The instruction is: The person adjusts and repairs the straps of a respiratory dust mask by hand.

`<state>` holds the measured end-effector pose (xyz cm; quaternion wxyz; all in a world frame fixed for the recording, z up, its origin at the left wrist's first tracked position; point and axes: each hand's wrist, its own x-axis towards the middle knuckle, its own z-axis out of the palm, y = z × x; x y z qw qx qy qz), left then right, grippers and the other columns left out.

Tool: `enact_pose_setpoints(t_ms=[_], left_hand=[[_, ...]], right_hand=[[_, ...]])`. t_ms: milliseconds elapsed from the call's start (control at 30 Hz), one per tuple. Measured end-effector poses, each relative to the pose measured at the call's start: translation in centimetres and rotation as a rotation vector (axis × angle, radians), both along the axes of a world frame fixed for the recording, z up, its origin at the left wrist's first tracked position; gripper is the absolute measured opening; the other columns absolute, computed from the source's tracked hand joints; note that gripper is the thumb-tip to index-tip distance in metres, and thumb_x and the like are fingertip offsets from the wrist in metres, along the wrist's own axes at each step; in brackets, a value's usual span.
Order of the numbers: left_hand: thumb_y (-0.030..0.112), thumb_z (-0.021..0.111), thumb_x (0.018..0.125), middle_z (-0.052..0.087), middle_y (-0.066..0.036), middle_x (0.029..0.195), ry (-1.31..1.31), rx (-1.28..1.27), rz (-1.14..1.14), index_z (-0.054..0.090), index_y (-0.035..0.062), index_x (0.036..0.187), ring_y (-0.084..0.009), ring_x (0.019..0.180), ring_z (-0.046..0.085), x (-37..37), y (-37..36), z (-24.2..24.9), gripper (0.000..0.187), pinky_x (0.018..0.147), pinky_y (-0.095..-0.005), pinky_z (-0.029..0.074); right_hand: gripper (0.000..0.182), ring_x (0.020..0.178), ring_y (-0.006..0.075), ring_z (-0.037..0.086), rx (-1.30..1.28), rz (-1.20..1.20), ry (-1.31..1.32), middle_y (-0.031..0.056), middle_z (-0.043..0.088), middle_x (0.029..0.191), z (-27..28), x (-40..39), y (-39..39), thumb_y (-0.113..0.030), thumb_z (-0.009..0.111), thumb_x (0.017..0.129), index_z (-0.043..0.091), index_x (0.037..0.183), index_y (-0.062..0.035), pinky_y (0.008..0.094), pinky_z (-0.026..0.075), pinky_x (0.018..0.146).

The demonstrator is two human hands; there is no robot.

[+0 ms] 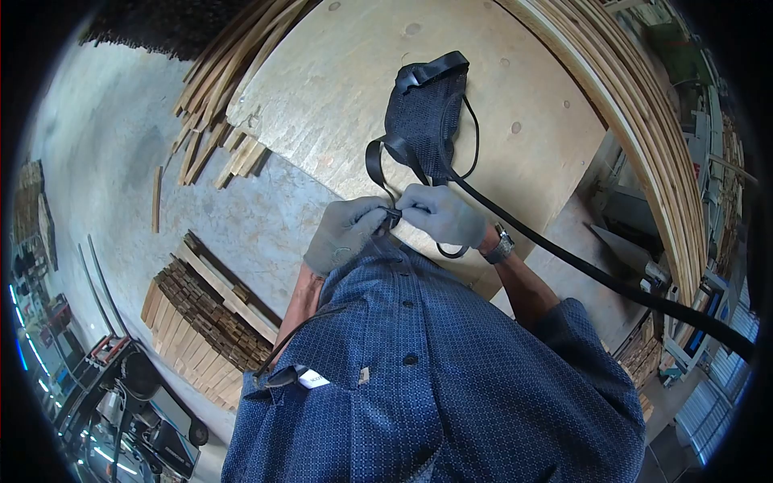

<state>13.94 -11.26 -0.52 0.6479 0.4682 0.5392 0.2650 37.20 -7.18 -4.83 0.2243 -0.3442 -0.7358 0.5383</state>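
Note:
Both my hands wear grey gloves and meet in front of my shirt. My left hand [345, 235] pinches a small black piece, which looks like a strap buckle [390, 217]. Against its other side, the fingers of my right hand [444, 215] are closed on the black strap [375, 165]; the exact grip is partly hidden. This strap loops up to a black mesh pouch [425, 121] lying on the plywood sheet [322, 105]. A second black strap [439, 68] crosses the pouch's far end. A thin black cord runs along the pouch's right side.
A thick black cable [580, 264] passes over my right forearm toward the lower right. Long wooden strips [644, 121] curve along the right. Loose wood slats [213, 121] and a stacked wood pile [211, 318] lie left. A wheeled machine [145, 410] stands lower left.

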Motion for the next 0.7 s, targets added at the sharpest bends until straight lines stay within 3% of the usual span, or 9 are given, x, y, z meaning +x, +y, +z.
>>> enact_pose_setpoints(t_ms=[100,200,300,367,500,567,600,667,700], left_hand=[[0.017,0.061,0.101,0.072,-0.007,0.085,0.047,-0.006,0.043,0.072,-0.0046,0.109,-0.0106,0.076,0.065,0.3,-0.4,-0.6,0.026,0.07,-0.027,0.054],[0.017,0.061,0.101,0.071,-0.006,0.081,0.07,0.054,0.06,0.072,-0.0047,0.108,-0.0101,0.074,0.064,0.8,-0.6,-0.6,0.025,0.067,-0.0274,0.053],[0.016,0.062,0.1,0.071,-0.006,0.079,0.12,0.056,0.065,0.072,-0.0053,0.106,-0.0098,0.072,0.064,1.2,-0.4,-0.2,0.024,0.065,-0.0273,0.052],[0.015,0.062,0.1,0.071,-0.006,0.079,0.12,0.04,0.091,0.072,-0.0052,0.105,-0.0094,0.071,0.063,1.2,-0.4,-0.6,0.024,0.064,-0.0269,0.051],[0.015,0.063,0.099,0.071,-0.006,0.077,0.092,-0.021,0.168,0.073,-0.0047,0.102,-0.0085,0.067,0.063,1.4,-0.3,-1.2,0.022,0.061,-0.0255,0.051],[0.015,0.063,0.099,0.071,-0.006,0.076,0.094,-0.015,0.145,0.073,-0.0044,0.101,-0.0084,0.067,0.064,1.6,0.0,-1.1,0.021,0.06,-0.0252,0.051],[0.015,0.063,0.099,0.071,-0.006,0.075,0.099,-0.009,0.125,0.073,-0.0042,0.1,-0.0082,0.066,0.064,1.6,0.1,-1.1,0.021,0.06,-0.0248,0.051],[0.015,0.063,0.097,0.07,-0.008,0.074,0.11,-0.009,0.109,0.073,-0.0048,0.099,-0.0099,0.065,0.063,2.0,0.3,-0.9,0.023,0.06,-0.0272,0.05],[0.016,0.062,0.096,0.07,-0.01,0.073,0.122,-0.014,0.095,0.073,-0.0054,0.098,-0.0115,0.064,0.062,2.2,0.3,-0.8,0.024,0.059,-0.0296,0.05]], right_hand=[[0.017,0.067,0.0101,0.062,-0.153,-0.008,0.021,0.009,0.067,0.081,0.2,0.0,0.2,-0.014,0.069,0.095,0.067,0.105,-0.0007,0.0272,0.047,0.059],[0.022,0.067,0.0081,0.061,-0.077,0.044,-0.073,0.0096,0.067,0.079,2.7,-0.3,0.6,-0.016,0.072,0.093,0.066,0.109,-0.0027,0.025,0.045,0.058],[0.026,0.074,0.0134,0.063,-0.268,-0.029,-0.206,0.0097,0.067,0.088,4.2,-1.4,0.3,-0.018,0.075,0.089,0.065,0.109,-0.0041,0.0286,0.048,0.063],[0.028,0.083,0.0225,0.063,0.342,-0.082,-0.221,0.0095,0.065,0.099,2.7,-1.6,-0.4,-0.018,0.076,0.085,0.065,0.108,-0.0061,0.0355,0.05,0.07],[0.03,0.088,0.03,0.059,0.535,-0.04,-0.275,0.0092,0.061,0.104,3.2,-1.6,-1.1,-0.02,0.076,0.081,0.065,0.108,-0.0086,0.0414,0.049,0.074],[0.025,0.085,0.0294,0.06,0.837,0.127,-0.333,0.009,0.062,0.1,3.0,-1.2,-1.2,-0.02,0.074,0.081,0.064,0.101,-0.0085,0.0411,0.05,0.071],[0.025,0.085,0.0294,0.06,0.839,0.124,-0.336,0.009,0.062,0.1,3.2,-1.3,-1.4,-0.02,0.074,0.081,0.064,0.101,-0.0085,0.0411,0.05,0.071],[0.022,0.084,0.0287,0.061,0.494,-0.071,-0.448,0.0087,0.062,0.099,3.8,-1.7,-1.8,-0.019,0.074,0.079,0.062,0.094,-0.0071,0.0408,0.051,0.071],[0.022,0.084,0.0287,0.061,0.495,-0.073,-0.449,0.0087,0.062,0.099,4.0,-1.7,-1.9,-0.019,0.074,0.079,0.062,0.094,-0.0071,0.0408,0.051,0.071]])
